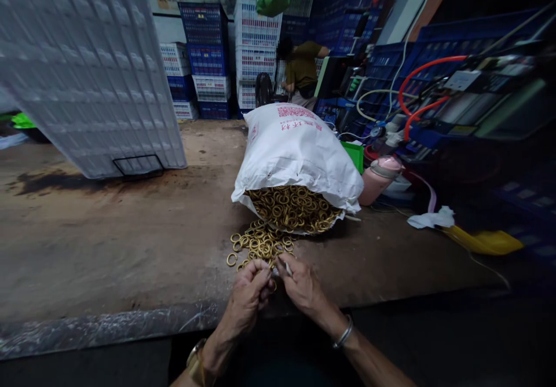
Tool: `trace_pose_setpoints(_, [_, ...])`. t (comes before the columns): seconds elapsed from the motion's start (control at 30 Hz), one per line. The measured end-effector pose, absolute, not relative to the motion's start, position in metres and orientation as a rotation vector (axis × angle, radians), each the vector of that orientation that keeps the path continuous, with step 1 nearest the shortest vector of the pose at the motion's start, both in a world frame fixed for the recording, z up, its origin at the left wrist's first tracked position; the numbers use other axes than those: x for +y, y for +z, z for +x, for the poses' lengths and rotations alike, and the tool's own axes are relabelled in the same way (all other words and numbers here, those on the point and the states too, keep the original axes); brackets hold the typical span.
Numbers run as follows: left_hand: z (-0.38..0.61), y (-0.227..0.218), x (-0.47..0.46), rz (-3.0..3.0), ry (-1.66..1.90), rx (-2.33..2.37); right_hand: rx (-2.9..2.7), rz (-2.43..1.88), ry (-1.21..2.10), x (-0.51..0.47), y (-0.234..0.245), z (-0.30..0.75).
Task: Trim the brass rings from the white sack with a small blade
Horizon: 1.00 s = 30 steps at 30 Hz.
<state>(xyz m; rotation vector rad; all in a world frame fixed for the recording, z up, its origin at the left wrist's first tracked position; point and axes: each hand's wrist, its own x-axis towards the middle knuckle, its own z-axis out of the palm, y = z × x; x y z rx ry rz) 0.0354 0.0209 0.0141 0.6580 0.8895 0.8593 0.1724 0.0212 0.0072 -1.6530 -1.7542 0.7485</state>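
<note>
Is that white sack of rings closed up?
No, the white sack gapes open at its near end, showing gold-coloured rings inside.

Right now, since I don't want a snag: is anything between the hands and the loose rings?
Nothing visible is. The left hand and right hand are at the near edge of the loose rings; the sack lies beyond them.

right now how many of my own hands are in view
2: your left hand, at the near edge of the loose gold rings, and your right hand beside it. Neither is hidden, though what they hold is unclear.
</note>
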Motion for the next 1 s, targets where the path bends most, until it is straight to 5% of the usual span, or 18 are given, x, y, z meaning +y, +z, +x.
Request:
trace_pose_setpoints(0.43, [0.032, 0.006, 0.019, 0.769, 0.907, 0.859, -2.214, -1.833, 0.646, 0.013, 0.022, 0.168])
trace_pose_setpoints(1.0, [0.018, 0.012, 0.018, 0.392, 0.885, 0.714, -1.782, -2.025, 0.419, 0.037, -0.012, 0.220])
